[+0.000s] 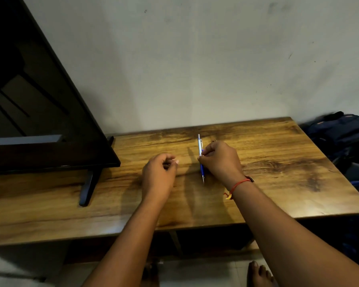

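Right grip (218, 160) pinches pen (199, 146) mid-barrel, tip down, near counter (278, 162). Left grip (162, 168) curled; contents unclear. Risk: a narrow fingertip pinch could let the pen pivot, slip and roll off the counter.

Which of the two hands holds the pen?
The right hand, the one with the red thread at its wrist: its fingers pinch the pen. The left hand is curled, apart from it.
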